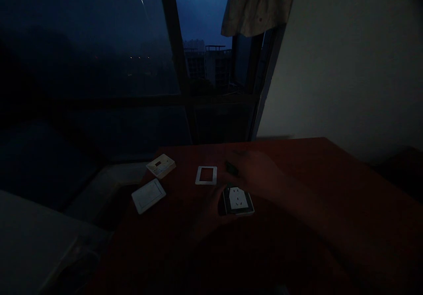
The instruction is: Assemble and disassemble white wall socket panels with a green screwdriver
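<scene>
A wall socket (238, 198) with a white face and a dark surround lies on the reddish-brown table. My left hand (211, 215) grips its left side, fingers behind and thumb along the near edge. Just above the socket's far edge, my right hand (256, 167) is closed round a small dark green object (231, 168). Its kind is hard to make out in the dim light, and the fingers cover part of it. To the left of my right hand lies a white square frame (198, 176) with an open middle.
On the table's left side sit a pale box-like switch or socket housing (165, 166) and a white rectangular plate (148, 196). The table (297, 154) meets dark windows at the back. A pale wall (340, 66) rises on the right, and a cloth (259, 6) hangs by the window.
</scene>
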Motion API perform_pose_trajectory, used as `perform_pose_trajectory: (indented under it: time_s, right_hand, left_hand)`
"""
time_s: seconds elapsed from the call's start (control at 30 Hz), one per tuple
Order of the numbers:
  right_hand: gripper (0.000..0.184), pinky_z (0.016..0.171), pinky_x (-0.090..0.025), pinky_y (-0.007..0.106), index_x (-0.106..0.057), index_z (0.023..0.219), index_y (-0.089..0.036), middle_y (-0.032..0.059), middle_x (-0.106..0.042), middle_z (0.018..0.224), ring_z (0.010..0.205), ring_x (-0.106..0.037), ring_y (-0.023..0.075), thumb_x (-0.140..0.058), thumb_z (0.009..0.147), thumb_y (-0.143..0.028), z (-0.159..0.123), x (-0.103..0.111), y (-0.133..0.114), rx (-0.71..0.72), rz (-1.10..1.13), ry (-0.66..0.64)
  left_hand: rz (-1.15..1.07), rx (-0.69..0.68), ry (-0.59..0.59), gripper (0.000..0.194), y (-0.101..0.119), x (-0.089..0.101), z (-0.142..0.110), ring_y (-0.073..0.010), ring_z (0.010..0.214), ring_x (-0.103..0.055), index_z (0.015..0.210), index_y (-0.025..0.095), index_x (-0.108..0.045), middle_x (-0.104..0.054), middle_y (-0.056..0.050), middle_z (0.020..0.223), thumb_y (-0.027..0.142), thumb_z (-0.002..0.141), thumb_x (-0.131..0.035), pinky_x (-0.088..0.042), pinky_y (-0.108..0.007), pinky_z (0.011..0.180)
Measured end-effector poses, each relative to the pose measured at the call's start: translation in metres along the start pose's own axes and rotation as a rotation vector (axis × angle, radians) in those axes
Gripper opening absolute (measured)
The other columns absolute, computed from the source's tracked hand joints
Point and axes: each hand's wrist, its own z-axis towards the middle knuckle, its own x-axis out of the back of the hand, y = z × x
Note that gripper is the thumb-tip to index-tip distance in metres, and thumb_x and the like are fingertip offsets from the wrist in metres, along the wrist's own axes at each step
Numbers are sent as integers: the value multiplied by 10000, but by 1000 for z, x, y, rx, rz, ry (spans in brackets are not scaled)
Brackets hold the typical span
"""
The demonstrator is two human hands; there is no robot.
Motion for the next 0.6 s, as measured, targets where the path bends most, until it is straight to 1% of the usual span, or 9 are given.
perform_pose_trajectory:
  time_s: [0.07,0.1,0.23,0.3,0.4,0.47,0.53,0.6]
  right_hand:
    - [285,520,-315,271,-594,967,-205,60,-685,853,689,-622,189,-487,884,-456,1,0,-2,-5,-36,-2]
    - [293,518,-313,271,-592,978,-202,63,-687,860,690,-623,191,-480,885,-457,1,0,-2,-11,-41,2]
    - [218,566,-359,270,-576,1020,-197,69,-687,946,776,-637,198,-507,864,-331,1,3,-3,23,29,-7]
    - [197,581,-374,270,-585,1000,-201,69,-686,947,790,-642,201,-508,868,-326,3,3,-2,31,33,-26]
    - [260,563,-378,285,-585,998,-194,91,-689,899,733,-651,222,-470,902,-406,4,1,1,-53,-62,-25]
    - [298,563,-389,296,-579,1028,-183,108,-690,899,723,-653,234,-456,906,-426,4,0,4,-102,-89,-30]
    - [282,593,-410,300,-566,1082,-187,111,-684,975,785,-654,234,-470,895,-376,2,0,7,-96,-33,-22]
    - [268,641,-426,289,-553,1118,-208,91,-669,1063,862,-644,219,-484,880,-309,1,2,9,-39,50,-25]
  left_hand:
    - [5,0,-2,889,-1,1,0,-313,1309,-376,1402,272,-342,-374,-89,1452,376,649,-802,-350,-458,1059]
    - [11,-2,-5,877,-1,1,0,-315,1301,-385,1394,270,-355,-378,-90,1449,380,648,-803,-359,-455,1051]
    - [48,-15,-2,818,0,2,1,-312,1259,-427,1359,262,-410,-426,-93,1406,410,653,-795,-381,-446,1025]
    - [46,-4,3,835,-1,2,1,-313,1263,-423,1367,256,-398,-423,-101,1405,414,650,-796,-372,-454,1032]
    - [22,8,0,868,-1,1,0,-311,1281,-410,1384,260,-370,-406,-107,1420,397,644,-801,-359,-456,1047]
    - [12,2,-3,874,-1,1,0,-307,1292,-401,1388,262,-366,-398,-106,1428,394,642,-803,-354,-451,1054]
    - [6,-1,-3,881,-1,1,0,-306,1299,-393,1392,261,-359,-388,-106,1436,395,642,-803,-351,-452,1059]
    - [1,-1,-9,876,-1,2,0,-306,1303,-388,1397,261,-352,-384,-106,1438,387,654,-798,-346,-458,1064]
